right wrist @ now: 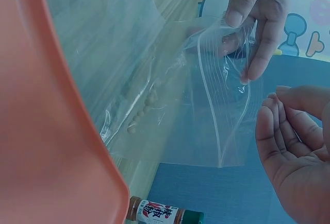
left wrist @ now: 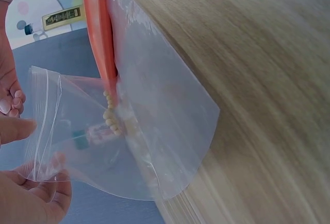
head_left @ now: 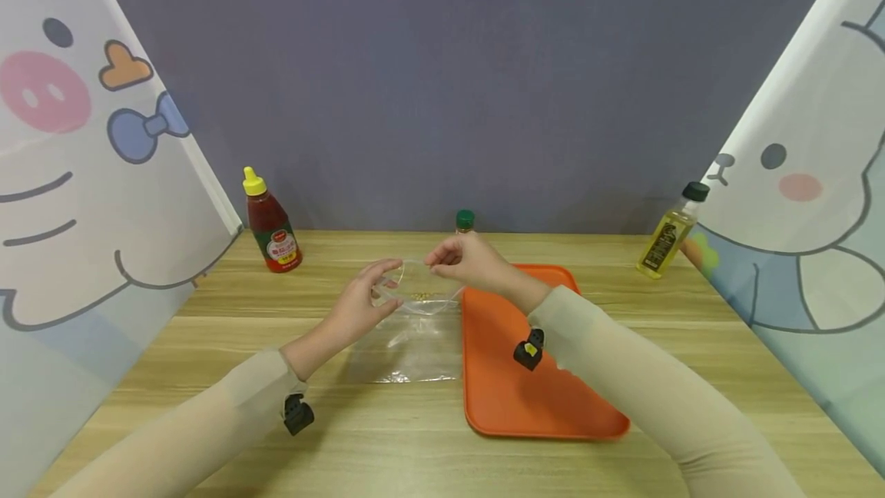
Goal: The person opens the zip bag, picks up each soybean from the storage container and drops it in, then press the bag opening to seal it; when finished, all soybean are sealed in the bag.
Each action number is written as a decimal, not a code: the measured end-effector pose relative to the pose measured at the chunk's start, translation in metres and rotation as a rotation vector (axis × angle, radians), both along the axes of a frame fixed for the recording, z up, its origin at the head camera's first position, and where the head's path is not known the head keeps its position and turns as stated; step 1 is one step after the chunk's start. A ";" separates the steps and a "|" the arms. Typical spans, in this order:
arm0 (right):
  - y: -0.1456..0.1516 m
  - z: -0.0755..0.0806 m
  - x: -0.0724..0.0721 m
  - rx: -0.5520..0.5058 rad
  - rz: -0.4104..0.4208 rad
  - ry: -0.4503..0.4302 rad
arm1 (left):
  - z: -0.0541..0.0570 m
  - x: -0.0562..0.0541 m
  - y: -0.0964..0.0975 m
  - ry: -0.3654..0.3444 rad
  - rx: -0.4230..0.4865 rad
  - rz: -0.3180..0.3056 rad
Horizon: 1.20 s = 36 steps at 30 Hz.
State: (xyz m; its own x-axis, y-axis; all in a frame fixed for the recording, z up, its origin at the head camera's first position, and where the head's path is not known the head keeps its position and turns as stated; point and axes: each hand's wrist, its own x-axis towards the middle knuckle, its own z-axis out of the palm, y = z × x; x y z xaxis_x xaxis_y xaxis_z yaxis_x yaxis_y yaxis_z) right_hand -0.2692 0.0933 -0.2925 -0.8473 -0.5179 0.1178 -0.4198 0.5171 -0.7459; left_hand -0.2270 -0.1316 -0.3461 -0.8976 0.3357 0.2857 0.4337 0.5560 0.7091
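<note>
A clear zip-seal bag stands upright with several small round pale yellow beans low inside it. My left hand holds the bag by its mouth, the thumb on one side and the fingers on the other, so the zip edges bow apart. My right hand hovers beside the bag's mouth. Its fingers are curled in and the thumb tip meets the index finger; nothing shows between them. Clear plastic lies flat on the table below the bag, left of the orange tray.
The orange tray lies under my right forearm. A red sauce bottle with a yellow cap stands back left. Behind my right hand is a green-capped seasoning jar. An oil bottle stands back right, near the patterned side panel.
</note>
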 end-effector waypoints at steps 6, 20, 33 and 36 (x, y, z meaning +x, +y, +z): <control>0.004 0.000 -0.002 -0.024 -0.014 0.011 | 0.001 0.000 0.000 -0.002 -0.005 0.006; 0.027 -0.005 -0.001 -0.072 -0.034 0.011 | 0.001 0.000 -0.004 0.010 0.002 0.001; 0.053 -0.027 -0.002 -0.073 0.002 -0.044 | 0.003 -0.002 -0.007 0.012 0.010 -0.001; 0.055 -0.030 -0.001 -0.069 0.000 -0.059 | 0.003 -0.002 -0.008 0.013 0.016 -0.006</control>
State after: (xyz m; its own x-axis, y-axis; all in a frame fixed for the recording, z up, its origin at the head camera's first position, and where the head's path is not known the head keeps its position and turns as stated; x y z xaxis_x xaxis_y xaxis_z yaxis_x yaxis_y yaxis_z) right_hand -0.2700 0.1479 -0.3229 -0.8540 -0.5100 0.1028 -0.3736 0.4636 -0.8034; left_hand -0.2290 -0.1395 -0.3435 -0.8917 0.3364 0.3029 0.4463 0.5415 0.7124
